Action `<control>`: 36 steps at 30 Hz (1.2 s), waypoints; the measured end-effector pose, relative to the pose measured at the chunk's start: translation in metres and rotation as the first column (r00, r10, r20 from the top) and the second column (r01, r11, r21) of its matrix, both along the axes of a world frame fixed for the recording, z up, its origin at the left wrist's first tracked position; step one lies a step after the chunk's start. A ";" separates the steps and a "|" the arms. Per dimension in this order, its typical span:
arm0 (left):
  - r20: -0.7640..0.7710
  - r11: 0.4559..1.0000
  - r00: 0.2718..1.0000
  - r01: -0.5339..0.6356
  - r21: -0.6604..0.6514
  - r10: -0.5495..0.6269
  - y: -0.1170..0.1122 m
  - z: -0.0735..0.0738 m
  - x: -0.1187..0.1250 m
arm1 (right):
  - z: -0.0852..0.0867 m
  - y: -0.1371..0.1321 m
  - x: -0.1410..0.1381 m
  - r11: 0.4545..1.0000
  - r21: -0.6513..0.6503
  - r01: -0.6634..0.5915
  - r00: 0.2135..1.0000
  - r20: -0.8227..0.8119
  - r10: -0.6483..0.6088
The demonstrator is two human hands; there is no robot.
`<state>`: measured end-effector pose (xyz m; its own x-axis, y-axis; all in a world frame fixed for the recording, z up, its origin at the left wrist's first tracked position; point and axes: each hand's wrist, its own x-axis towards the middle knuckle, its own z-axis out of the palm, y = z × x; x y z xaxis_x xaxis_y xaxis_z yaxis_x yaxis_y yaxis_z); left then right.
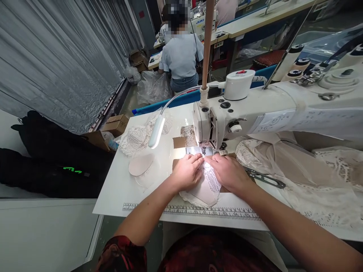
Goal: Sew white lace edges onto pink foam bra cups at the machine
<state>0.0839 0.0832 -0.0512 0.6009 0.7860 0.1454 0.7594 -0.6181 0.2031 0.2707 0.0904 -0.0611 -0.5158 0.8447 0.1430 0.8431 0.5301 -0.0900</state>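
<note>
My left hand (187, 172) and my right hand (227, 172) lie side by side, palms down, on a beige cup-shaped piece with white lace (204, 190) in front of the needle of a white sewing machine (218, 117). Both hands have fingers stretched flat and pressed on the fabric, fingertips near the presser foot (204, 150). The lace runs between the two hands toward the needle. A gooseneck lamp (156, 131) lights the spot.
A beige oval piece (141, 164) and a heap of white lace pieces (134, 139) lie at the left of the white table (119, 189). Snips (265, 178) and lace fabric (326, 181) lie at the right. A ruler strip (198, 211) lines the front edge. Another person (181, 53) sits with their back turned.
</note>
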 end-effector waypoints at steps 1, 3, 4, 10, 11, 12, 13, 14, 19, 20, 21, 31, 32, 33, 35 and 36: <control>-0.009 1.000 1.000 0.003 -0.003 -0.003 0.002 0.000 -0.001 | 0.000 0.001 0.000 1.000 0.005 0.001 1.000 -0.009 -0.001; -0.033 1.000 0.999 0.012 -0.012 -0.013 0.008 0.000 -0.003 | -0.001 0.002 -0.002 1.000 0.014 0.010 1.000 -0.021 -0.010; -0.045 1.000 0.999 0.023 -0.016 -0.024 0.011 0.000 -0.004 | -0.001 0.002 -0.002 1.000 0.020 0.016 1.000 -0.023 -0.016; -0.076 0.993 0.990 0.117 -0.009 -0.117 0.027 0.000 -0.011 | -0.001 0.004 -0.006 0.997 0.063 0.034 0.999 -0.029 -0.032; -0.078 0.991 0.988 0.132 -0.006 -0.132 0.029 -0.001 -0.012 | 0.000 0.004 -0.006 0.997 0.066 0.032 0.999 -0.034 -0.030; -0.080 0.989 0.986 0.145 -0.003 -0.145 0.031 -0.001 -0.014 | 0.000 0.004 -0.005 0.998 0.065 0.027 0.999 -0.040 -0.025; -0.082 0.988 0.984 0.157 -0.003 -0.157 0.031 -0.001 -0.016 | 0.000 0.004 -0.004 0.998 0.059 0.018 0.999 -0.048 -0.015; -0.083 0.986 0.983 0.164 -0.004 -0.164 0.031 0.000 -0.018 | -0.001 0.004 -0.002 0.999 0.049 0.005 0.998 -0.059 -0.002; -0.016 0.993 0.993 0.114 -0.017 -0.115 0.012 0.010 -0.019 | -0.005 0.002 0.011 0.999 -0.049 -0.012 0.982 -0.190 0.003; 0.008 0.995 0.996 0.092 -0.024 -0.092 0.007 0.012 -0.016 | -0.006 0.002 0.014 0.997 -0.071 -0.007 0.977 -0.215 -0.009; 0.025 0.997 0.997 0.071 -0.030 -0.070 0.001 0.014 -0.013 | -0.007 0.001 0.016 0.996 -0.087 -0.004 0.972 -0.235 -0.017; 0.062 1.000 0.998 -0.004 0.011 0.004 -0.006 -0.002 -0.004 | -0.009 0.000 0.022 0.996 -0.079 -0.043 0.946 -0.324 0.015; 0.084 1.000 0.996 0.005 -0.007 -0.004 -0.006 -0.002 -0.006 | -0.009 -0.001 0.022 0.996 -0.075 -0.046 0.942 -0.334 0.018; 0.100 1.000 0.995 0.013 -0.023 -0.011 -0.005 -0.002 -0.008 | -0.009 -0.002 0.022 0.996 -0.069 -0.052 0.939 -0.344 0.025; 0.119 0.999 0.993 0.029 -0.045 -0.023 -0.004 -0.001 -0.011 | -0.008 -0.003 0.022 0.996 -0.048 -0.076 0.933 -0.357 0.054; 0.122 0.998 0.992 0.036 -0.050 -0.030 -0.003 -0.001 -0.012 | -0.008 -0.004 0.021 0.994 -0.036 -0.105 0.931 -0.354 0.086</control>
